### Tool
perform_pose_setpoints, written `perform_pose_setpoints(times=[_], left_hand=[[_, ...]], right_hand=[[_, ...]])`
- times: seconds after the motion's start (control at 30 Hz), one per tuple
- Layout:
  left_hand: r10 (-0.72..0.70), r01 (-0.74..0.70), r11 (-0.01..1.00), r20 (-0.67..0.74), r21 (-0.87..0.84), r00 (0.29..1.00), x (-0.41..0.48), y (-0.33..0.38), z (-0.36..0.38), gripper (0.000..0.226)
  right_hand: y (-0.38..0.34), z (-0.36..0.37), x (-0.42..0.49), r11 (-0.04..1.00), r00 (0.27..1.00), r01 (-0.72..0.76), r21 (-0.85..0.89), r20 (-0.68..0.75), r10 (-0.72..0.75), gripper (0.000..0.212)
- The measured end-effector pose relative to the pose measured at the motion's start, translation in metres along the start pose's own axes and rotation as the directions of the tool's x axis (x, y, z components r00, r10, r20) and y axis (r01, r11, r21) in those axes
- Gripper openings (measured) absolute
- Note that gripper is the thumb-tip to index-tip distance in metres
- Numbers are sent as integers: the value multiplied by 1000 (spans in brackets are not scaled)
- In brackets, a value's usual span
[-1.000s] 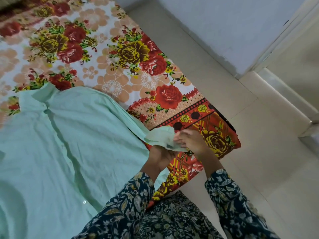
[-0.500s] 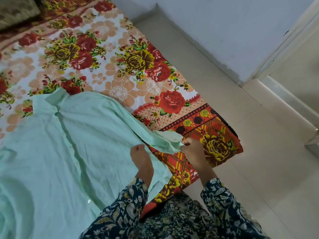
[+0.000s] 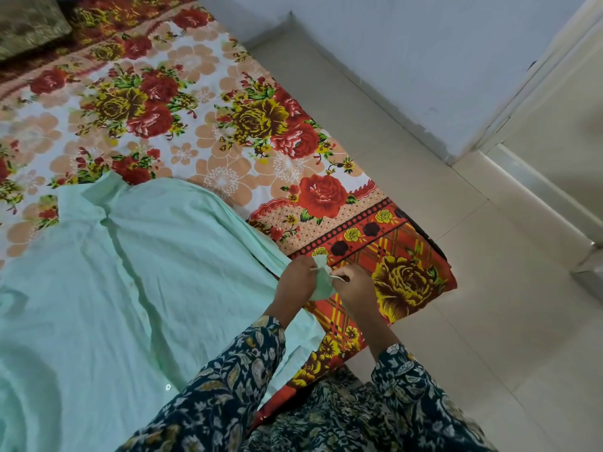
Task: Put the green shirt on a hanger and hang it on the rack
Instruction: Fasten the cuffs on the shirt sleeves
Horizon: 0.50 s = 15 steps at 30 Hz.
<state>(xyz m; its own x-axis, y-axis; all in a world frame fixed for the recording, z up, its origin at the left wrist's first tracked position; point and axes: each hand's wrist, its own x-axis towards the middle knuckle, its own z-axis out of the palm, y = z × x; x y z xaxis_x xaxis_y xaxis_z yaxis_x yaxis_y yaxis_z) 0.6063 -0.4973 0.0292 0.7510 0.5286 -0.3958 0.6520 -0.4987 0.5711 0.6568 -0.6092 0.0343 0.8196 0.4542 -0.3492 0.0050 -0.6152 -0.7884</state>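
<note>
Pinching the cuff end (image 3: pixel 321 282) of a pale mint-green, button-front cotton shirt (image 3: pixel 130 288) between left hand (image 3: pixel 295 280) and right hand (image 3: pixel 354 285), fingers of both curled tight on the cloth, at the near corner of a bed.

Head view: spread front-up across a red-and-yellow rose-print bedsheet (image 3: pixel 228 132), collar toward the far side, placket apparently closed, sleeve drawn out to the bed's corner and into both hands. Looks light, soft and limp, likely to sag and fold wherever unsupported. Offers no stiffness to lean on and little to break beyond the buttons. Probably best taken at collar and shoulders for threading a hanger, not at the cuff.

No hanger and no rack in sight. Around: a dark patterned cushion (image 3: pixel 29 24) at the bed's far left corner, pale tiled floor (image 3: pixel 489 321) to the right, a white wall (image 3: pixel 408 60) and a cream door frame (image 3: pixel 554 93) beyond. Nothing resting on the shirt except the left forearm in a dark floral sleeve (image 3: pixel 228 386), crossing the hem edge and likely needing to come clear before any lift of the garment.
</note>
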Motion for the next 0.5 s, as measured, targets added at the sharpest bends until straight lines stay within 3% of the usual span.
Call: perform_pose_setpoints(times=[0.1,0.17,0.2,0.23,0.37,0.5], left_hand=[[-163,145,931,-26,-336,986,-1,-2,-17,16],[-245,227,696,72,-682,967,-3,-4,-29,12],[-247,247,588,120,-770,962,-5,-5,-34,11],[-233,252,563,142,-787,962,-7,-4,-38,11],[-222,194,771,30,-607,975,-12,-6,-41,13],[-194,187,749,59,-636,979,-21,-5,-42,12]], right_hand=[[-8,-5,1,999,999,22,-34,42,-21,18],[-15,-4,3,990,992,92,-107,93,-82,21],[-18,-2,4,977,984,138,-164,134,-117,24],[-21,1,4,962,974,184,-202,170,-151,26],[-32,10,3,946,961,259,-193,148,-233,29],[-40,15,-1,974,977,212,-84,-8,-213,16]])
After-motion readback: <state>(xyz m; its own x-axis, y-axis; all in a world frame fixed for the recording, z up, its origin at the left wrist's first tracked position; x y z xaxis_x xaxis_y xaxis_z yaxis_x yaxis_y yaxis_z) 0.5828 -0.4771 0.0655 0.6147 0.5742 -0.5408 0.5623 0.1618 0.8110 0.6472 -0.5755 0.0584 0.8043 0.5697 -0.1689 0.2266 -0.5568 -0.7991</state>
